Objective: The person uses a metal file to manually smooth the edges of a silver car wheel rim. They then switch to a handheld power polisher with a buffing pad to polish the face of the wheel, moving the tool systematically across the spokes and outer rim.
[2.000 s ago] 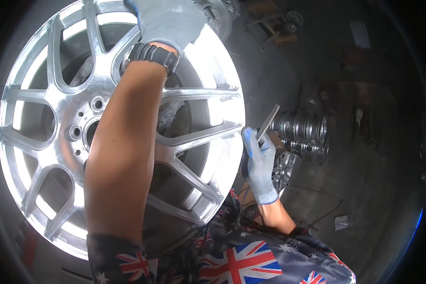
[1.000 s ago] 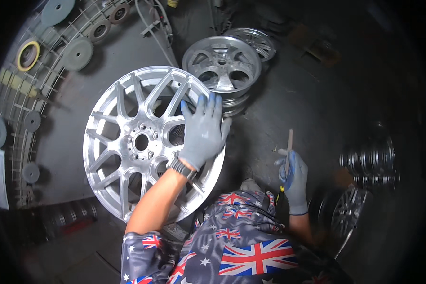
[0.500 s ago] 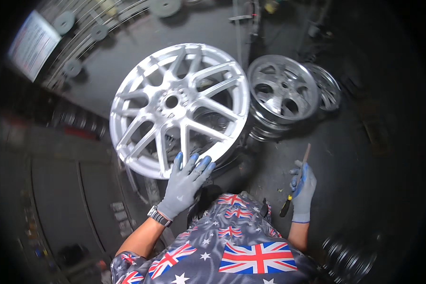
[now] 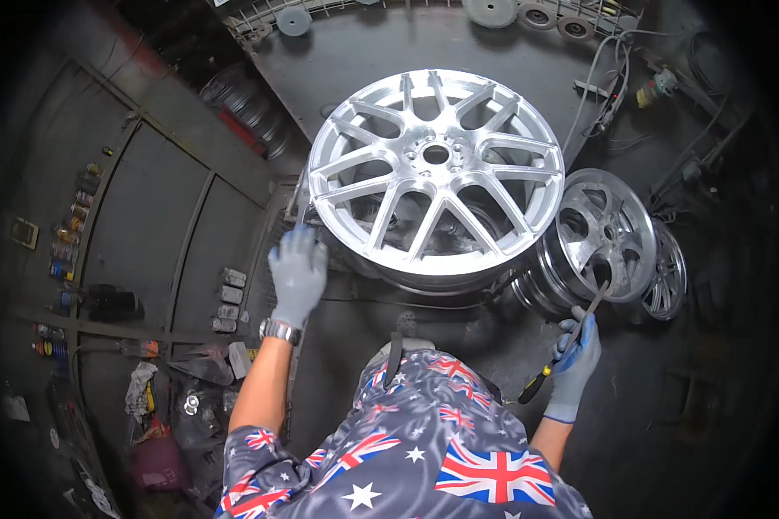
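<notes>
A large bare-metal wheel rim (image 4: 435,186) with many spokes lies face up on the dark bench, its front edge toward me. My left hand (image 4: 298,275), in a grey glove with blue fingertips, is off the rim, beside its left edge. Its fingers reach toward a thin rod-like piece (image 4: 300,201) at the bench's side; I cannot tell whether they touch it. My right hand (image 4: 576,363), gloved alike, is closed around the middle of a slim file (image 4: 597,298) with a yellow-and-black handle. The blade points up and away, across the lower edge of a smaller rim (image 4: 610,233).
More rims stand at the right, one chrome rim (image 4: 665,272) farthest over. Grinding discs (image 4: 491,10) hang along the wire rack at the back. A hand power tool (image 4: 658,89) and cables are at the back right. Bottles and cans (image 4: 69,233) line the left wall.
My left hand has left the large rim's front edge and moved left. My view has swung left, so the rims sit farther right. My right hand still holds the file.
</notes>
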